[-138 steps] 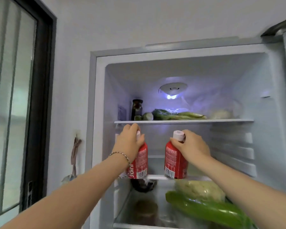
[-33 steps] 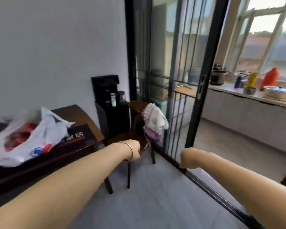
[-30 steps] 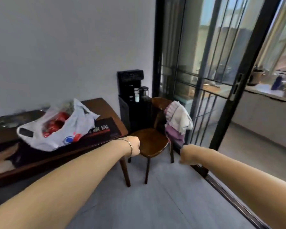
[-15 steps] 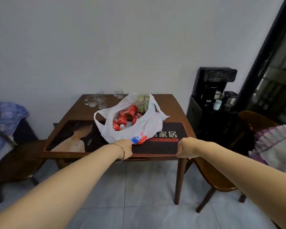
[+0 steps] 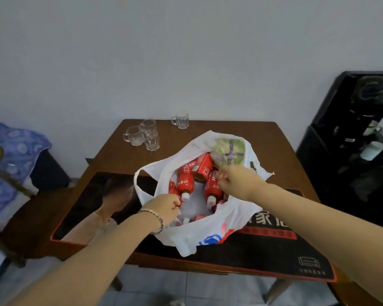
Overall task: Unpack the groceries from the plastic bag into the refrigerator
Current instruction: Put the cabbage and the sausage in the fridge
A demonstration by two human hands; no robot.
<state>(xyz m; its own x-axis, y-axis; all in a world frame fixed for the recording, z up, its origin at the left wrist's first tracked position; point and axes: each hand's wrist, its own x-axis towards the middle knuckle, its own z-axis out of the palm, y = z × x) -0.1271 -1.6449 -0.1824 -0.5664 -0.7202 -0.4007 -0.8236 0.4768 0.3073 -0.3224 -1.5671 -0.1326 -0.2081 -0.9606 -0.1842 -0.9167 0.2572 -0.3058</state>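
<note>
**Both hands at the open bag on the table**

White plastic bag point(image 5: 208, 230) slumped open on a dark printed mat point(image 5: 263, 250), on the brown wooden table point(image 5: 274, 146). Inside: several red bottles point(image 5: 185, 180) on their sides, two with pale caps toward the camera. At the bag's far end, a green wrapped vegetable point(image 5: 229, 149) crossed with purple tape.

Left hand point(image 5: 164, 208) at the bag's near-left rim, fingers curled downward beside a red bottle, beaded bracelet point(image 5: 155, 217) on the wrist. Cannot tell whether gripping plastic, bottle or nothing.

Right hand point(image 5: 237, 180) over the bag's middle, just above the red bottles, fingers curled in. Blurred, so cannot tell if anything held.

Near the table's far edge: three glass mugs point(image 5: 142, 134) bunched together, a fourth mug point(image 5: 180, 120) apart to their right. Right of the table, a black appliance point(image 5: 352, 140). To the left, a blue patterned cloth point(image 5: 11, 155).
</note>
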